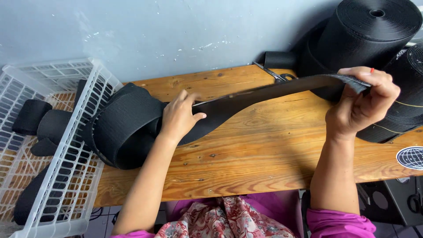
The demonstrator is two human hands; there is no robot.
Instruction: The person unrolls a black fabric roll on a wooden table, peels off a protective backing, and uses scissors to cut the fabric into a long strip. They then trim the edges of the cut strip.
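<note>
While both hands pull it out flat, a wide black stretchy band (pixel 264 94) runs across the wooden table (pixel 264 150) from left to right. The left hand (pixel 178 117) is closed on one end of the band, with the thumb under it and the fingers on top. The right hand (pixel 363 101) is closed on the other end, pinching it between the thumb and the fingers. The two hands are well apart, and the band hangs just above the table between them.

Past the left hand, the band goes on into a loose black heap (pixel 125 125) that lies on the left edge of the table. Just beside the heap stands a white plastic basket (pixel 83 132) with holes in its walls. Some cut black pieces (pixel 42 121) lie inside it.

Behind the right hand sits a big black roll (pixel 370 35) of the same kind of band, against the grey wall (pixel 154 31). A second roll (pixel 407 97) lies under it, near the right wrist. A pair of scissors (pixel 277 76) rests on the table at the back, partly hidden by the band. The person wears pink sleeves (pixel 339 222).
</note>
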